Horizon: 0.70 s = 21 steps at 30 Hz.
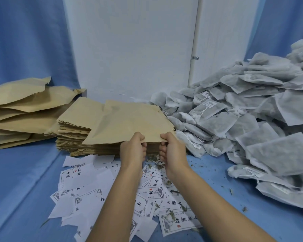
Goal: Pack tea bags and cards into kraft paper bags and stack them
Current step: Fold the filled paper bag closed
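Both hands (152,147) (thumbs uppermost) at kraft bag's (129,123) near edge

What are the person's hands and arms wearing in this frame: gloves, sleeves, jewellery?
Nothing visible. The left hand and right hand are bare, without gloves, rings or a watch, and both forearms are uncovered to the frame's edge; no sleeve shows.

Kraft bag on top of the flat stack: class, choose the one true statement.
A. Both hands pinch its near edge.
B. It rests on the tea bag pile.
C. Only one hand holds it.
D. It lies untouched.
A: the left hand and the right hand each pinch the near edge of the kraft bag, which sits over the flat stack, beside the tea bag pile.
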Each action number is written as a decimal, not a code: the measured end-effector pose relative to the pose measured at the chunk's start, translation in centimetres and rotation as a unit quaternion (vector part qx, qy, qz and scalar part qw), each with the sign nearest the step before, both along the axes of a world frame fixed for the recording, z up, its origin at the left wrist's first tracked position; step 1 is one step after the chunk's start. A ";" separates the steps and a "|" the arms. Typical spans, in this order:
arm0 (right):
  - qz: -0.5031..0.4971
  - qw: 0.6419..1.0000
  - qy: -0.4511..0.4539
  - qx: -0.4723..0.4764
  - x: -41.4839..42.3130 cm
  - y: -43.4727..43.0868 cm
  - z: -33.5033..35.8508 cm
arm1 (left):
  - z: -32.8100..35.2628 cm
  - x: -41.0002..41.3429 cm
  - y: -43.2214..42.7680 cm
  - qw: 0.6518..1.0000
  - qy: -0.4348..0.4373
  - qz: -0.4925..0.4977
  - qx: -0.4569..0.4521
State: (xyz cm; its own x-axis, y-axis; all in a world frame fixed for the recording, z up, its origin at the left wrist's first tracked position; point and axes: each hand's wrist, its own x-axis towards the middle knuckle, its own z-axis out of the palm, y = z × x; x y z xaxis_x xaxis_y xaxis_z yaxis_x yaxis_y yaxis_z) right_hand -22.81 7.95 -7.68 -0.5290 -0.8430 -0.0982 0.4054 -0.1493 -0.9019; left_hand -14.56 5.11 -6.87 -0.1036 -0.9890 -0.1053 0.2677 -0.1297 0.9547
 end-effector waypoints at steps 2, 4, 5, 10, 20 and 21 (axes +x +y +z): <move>-0.003 0.999 -0.033 -0.012 0.3 -0.2 -0.3 | -0.1 0.0 -0.2 1.000 0.016 -0.007 0.007; 0.040 0.999 -0.014 0.003 0.3 -0.2 -0.3 | -0.2 0.0 -0.2 0.998 0.015 -0.062 0.011; 0.064 0.997 0.021 0.020 0.1 -0.2 -0.2 | -0.2 0.1 -0.2 0.995 0.021 -0.093 0.014; 0.042 0.998 0.037 0.018 -0.8 0.1 0.6 | -0.2 0.7 -0.5 0.996 0.075 -0.039 0.020; 0.091 0.993 0.064 0.030 -0.7 0.2 0.4 | -0.4 0.1 0.1 0.990 0.042 -0.133 0.030; 0.079 0.995 0.056 0.022 -0.7 0.2 0.3 | -0.4 0.0 0.0 0.993 0.042 -0.108 0.031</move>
